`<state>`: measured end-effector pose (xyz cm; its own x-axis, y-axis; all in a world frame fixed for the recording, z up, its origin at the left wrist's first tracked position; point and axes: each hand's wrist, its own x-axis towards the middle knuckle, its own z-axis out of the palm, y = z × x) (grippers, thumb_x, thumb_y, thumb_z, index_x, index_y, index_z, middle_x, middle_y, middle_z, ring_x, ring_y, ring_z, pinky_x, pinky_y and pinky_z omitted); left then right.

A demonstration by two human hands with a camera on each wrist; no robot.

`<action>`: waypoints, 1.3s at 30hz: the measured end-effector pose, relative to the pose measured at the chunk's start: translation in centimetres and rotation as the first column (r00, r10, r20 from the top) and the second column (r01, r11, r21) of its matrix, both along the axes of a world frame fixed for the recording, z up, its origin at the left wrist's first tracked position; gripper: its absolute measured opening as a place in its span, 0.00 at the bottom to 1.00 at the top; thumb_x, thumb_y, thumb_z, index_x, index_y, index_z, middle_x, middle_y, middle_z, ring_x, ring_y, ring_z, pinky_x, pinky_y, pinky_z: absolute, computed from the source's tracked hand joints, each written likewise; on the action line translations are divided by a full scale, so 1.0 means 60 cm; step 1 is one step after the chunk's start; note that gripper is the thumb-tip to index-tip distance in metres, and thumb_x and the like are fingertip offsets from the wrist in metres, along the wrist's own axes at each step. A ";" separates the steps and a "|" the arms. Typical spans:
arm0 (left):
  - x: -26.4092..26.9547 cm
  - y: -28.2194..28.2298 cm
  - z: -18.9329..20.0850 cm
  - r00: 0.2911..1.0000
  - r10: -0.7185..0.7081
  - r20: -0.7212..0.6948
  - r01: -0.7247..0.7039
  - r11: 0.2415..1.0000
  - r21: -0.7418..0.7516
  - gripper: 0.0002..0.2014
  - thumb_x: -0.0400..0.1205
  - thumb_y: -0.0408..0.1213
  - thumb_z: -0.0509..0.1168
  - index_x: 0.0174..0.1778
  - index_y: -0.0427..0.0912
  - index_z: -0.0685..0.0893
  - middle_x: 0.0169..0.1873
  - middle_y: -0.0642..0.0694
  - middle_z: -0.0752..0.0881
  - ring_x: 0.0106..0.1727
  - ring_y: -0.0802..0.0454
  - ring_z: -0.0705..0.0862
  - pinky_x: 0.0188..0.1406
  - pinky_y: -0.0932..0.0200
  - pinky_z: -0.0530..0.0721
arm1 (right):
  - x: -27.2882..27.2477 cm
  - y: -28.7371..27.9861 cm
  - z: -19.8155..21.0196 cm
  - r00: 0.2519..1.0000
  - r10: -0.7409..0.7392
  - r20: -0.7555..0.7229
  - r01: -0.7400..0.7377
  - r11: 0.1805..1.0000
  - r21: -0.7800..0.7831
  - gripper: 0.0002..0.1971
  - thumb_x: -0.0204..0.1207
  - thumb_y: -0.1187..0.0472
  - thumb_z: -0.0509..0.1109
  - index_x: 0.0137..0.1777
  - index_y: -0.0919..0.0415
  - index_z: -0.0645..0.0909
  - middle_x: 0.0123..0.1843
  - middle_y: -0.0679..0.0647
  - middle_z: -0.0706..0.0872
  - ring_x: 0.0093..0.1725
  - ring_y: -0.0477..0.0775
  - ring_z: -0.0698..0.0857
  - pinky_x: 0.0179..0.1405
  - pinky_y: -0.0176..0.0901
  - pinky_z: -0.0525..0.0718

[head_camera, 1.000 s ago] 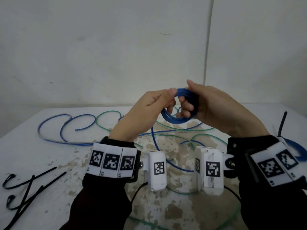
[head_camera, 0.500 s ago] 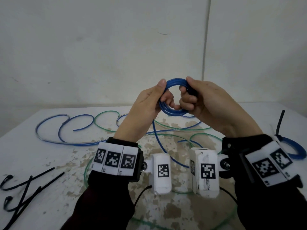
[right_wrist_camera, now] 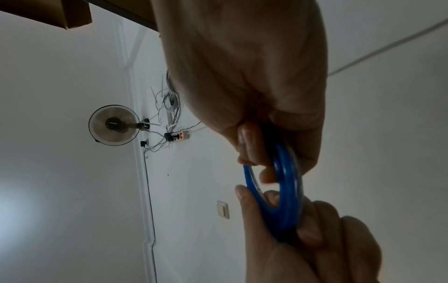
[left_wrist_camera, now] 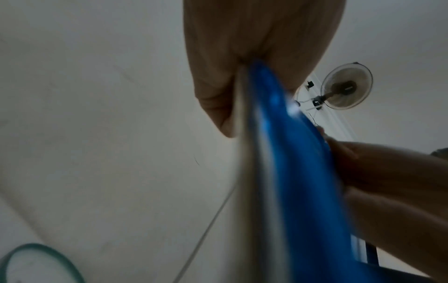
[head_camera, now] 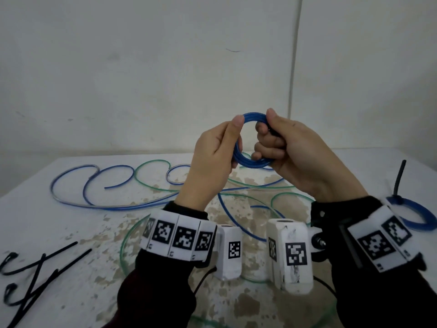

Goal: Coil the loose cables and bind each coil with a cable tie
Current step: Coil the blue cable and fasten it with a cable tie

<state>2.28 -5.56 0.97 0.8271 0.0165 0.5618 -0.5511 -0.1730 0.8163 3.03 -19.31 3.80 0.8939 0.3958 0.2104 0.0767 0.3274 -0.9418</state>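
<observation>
A small blue cable coil (head_camera: 251, 162) is held up in the air above the table, upright like a ring. My left hand (head_camera: 214, 153) pinches its left side between thumb and fingers. My right hand (head_camera: 281, 143) grips its right side with curled fingers. The right wrist view shows the blue coil (right_wrist_camera: 285, 191) pinched from both sides, and the left wrist view shows it (left_wrist_camera: 290, 172) as a blurred blue band. A loose tail of the blue cable (head_camera: 236, 223) hangs down to the table. More loose blue cable (head_camera: 71, 202) and green cable (head_camera: 146, 178) sprawl over the tabletop.
Black cable ties (head_camera: 35, 271) lie at the table's left front. A finished blue coil bound with a black tie (head_camera: 418, 216) sits at the right edge. The white worn table (head_camera: 35, 228) stands against a pale wall (head_camera: 142, 67). A green loop (head_camera: 127, 240) lies under my wrists.
Both hands have lifted the blue coil higher and turned it more upright. The left thumb has shifted up along the coil's left side.
</observation>
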 end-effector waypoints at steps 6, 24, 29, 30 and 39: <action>-0.001 0.007 -0.002 0.998 -0.028 0.057 0.019 0.988 0.156 0.22 0.88 0.43 0.54 0.26 0.41 0.70 0.19 0.54 0.67 0.20 0.58 0.64 0.22 0.65 0.64 | -0.001 -0.017 0.003 0.998 0.051 -0.048 -0.059 0.984 -0.171 0.21 0.86 0.54 0.52 0.37 0.64 0.75 0.18 0.50 0.66 0.17 0.50 0.69 0.34 0.43 0.86; -0.001 0.021 0.004 0.968 -0.191 -0.160 0.193 0.981 -0.001 0.20 0.87 0.41 0.55 0.29 0.39 0.76 0.24 0.49 0.71 0.27 0.52 0.67 0.27 0.62 0.71 | 0.009 -0.011 -0.002 0.998 -0.055 -0.010 0.053 0.989 -0.140 0.19 0.87 0.57 0.51 0.38 0.64 0.74 0.20 0.49 0.66 0.19 0.48 0.66 0.33 0.42 0.85; -0.011 0.028 0.014 0.967 -0.175 -0.187 0.210 0.960 0.187 0.20 0.86 0.44 0.58 0.29 0.39 0.75 0.25 0.39 0.68 0.28 0.45 0.65 0.29 0.58 0.68 | 0.005 -0.016 -0.004 1.000 0.011 0.014 -0.006 0.958 -0.286 0.20 0.85 0.50 0.56 0.36 0.63 0.73 0.21 0.50 0.66 0.19 0.48 0.67 0.40 0.48 0.89; -0.014 0.031 0.016 0.964 -0.178 -0.199 0.219 0.953 0.208 0.20 0.86 0.44 0.59 0.29 0.39 0.76 0.26 0.38 0.67 0.29 0.44 0.64 0.28 0.58 0.67 | 0.005 -0.018 -0.007 0.999 0.038 0.037 -0.025 0.947 -0.322 0.19 0.84 0.49 0.57 0.38 0.64 0.74 0.22 0.49 0.66 0.19 0.47 0.68 0.40 0.48 0.89; -0.016 0.016 0.021 0.975 -0.125 -0.182 0.140 0.988 0.070 0.15 0.85 0.40 0.60 0.35 0.42 0.86 0.26 0.56 0.84 0.31 0.57 0.79 0.35 0.58 0.84 | 0.006 -0.015 -0.010 0.974 -0.050 0.222 0.116 0.948 -0.296 0.18 0.86 0.53 0.56 0.35 0.60 0.71 0.21 0.45 0.61 0.19 0.43 0.62 0.36 0.38 0.83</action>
<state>1.32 -4.59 2.22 0.9052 -0.1401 0.4013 -0.4217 -0.1787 0.8889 3.39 -20.21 3.18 0.8752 0.3967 0.2771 0.2975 0.0105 -0.9547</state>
